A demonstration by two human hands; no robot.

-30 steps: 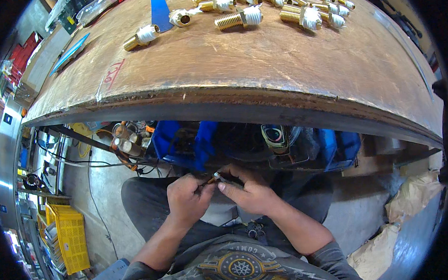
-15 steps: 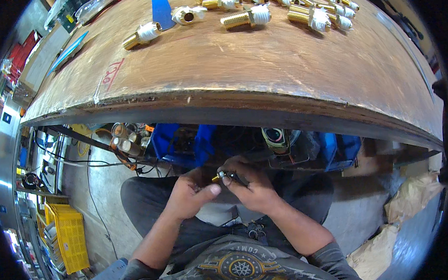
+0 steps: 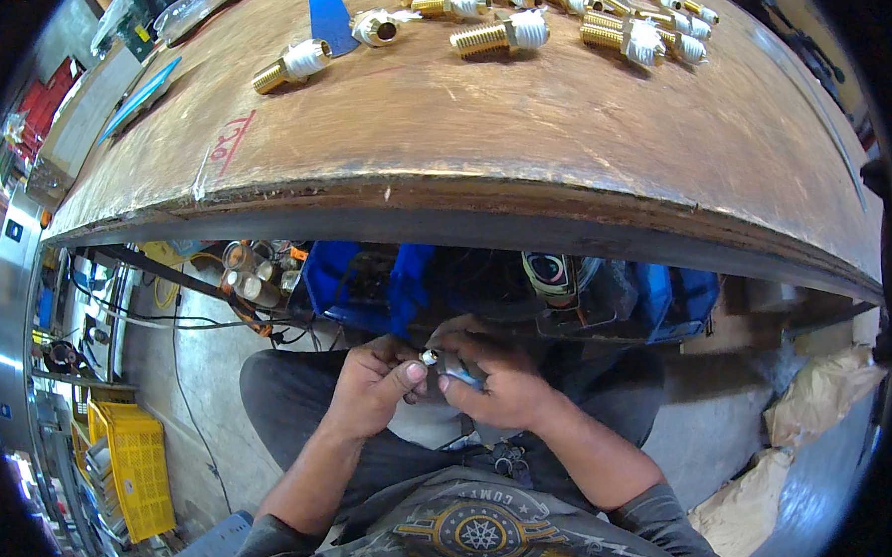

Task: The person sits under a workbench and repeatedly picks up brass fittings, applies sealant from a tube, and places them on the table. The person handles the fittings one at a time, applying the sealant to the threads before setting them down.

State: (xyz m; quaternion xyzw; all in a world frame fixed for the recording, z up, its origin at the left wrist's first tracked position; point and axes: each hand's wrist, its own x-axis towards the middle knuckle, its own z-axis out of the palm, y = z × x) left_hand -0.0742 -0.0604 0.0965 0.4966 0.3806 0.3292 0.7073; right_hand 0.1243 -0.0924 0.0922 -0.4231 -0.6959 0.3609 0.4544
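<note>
Low to the left of the surface (image 3: 459, 129), a yellow crate (image 3: 146, 481) is being occupied by flat grey pieces (image 3: 102, 466), while blue bins (image 3: 656, 291) underneath are being shadowed, contents unclear. By the left hand (image 3: 367, 391), fingers closed, a fitting (image 3: 429, 358) is being pinched, long axis unclear; just right of its white end, by the right hand (image 3: 510, 385), fingers curled, a bluish item (image 3: 466, 379) is being gripped.

Table (image 3: 440, 139): I see pipe fittings (image 3: 485, 40) on top, near the back.
Under table: I spot one bin (image 3: 322, 289) left, another bin (image 3: 701, 302) right.
Before table: one more fitting (image 3: 430, 358), between the left hand (image 3: 373, 386) and right hand (image 3: 498, 376).
Far left: a crate (image 3: 144, 481).
</note>
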